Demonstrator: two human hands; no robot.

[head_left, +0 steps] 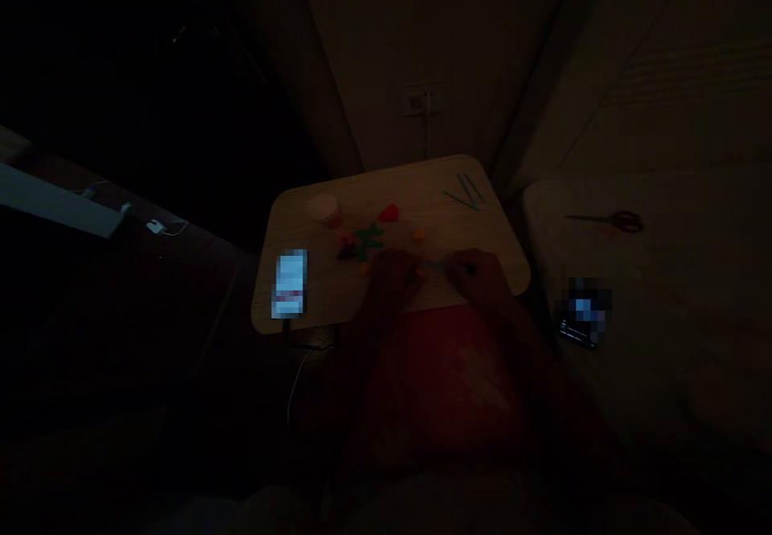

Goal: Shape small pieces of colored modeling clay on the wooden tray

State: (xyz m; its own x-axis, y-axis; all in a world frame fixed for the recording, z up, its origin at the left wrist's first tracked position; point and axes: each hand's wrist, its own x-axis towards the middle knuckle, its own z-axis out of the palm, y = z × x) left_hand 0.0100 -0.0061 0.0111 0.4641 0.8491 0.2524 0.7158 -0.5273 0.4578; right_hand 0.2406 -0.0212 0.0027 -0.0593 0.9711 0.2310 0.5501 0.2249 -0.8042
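Note:
The picture is very dark. Near the front edge of a small wooden table point(319, 298), my left hand point(393, 273) is closed, with a small orange piece point(420, 272) showing at its fingertips. My right hand point(478, 273) is closed in a pinch on a thin bluish-green stick point(434, 265), which points toward the left hand. Whether the stick touches the orange piece cannot be made out. Just beyond the hands lie green strip-like pieces point(369, 239), a red piece point(389, 212), an orange-yellow piece point(419, 235) and small dark and red bits point(346, 247).
A round tub point(326, 210) stands at the table's back left, and a lit phone point(289, 284) lies at its left. Several thin green sticks point(466, 192) rest at the back right. Scissors point(624, 221) and another phone point(580, 330) lie on the pale surface to the right.

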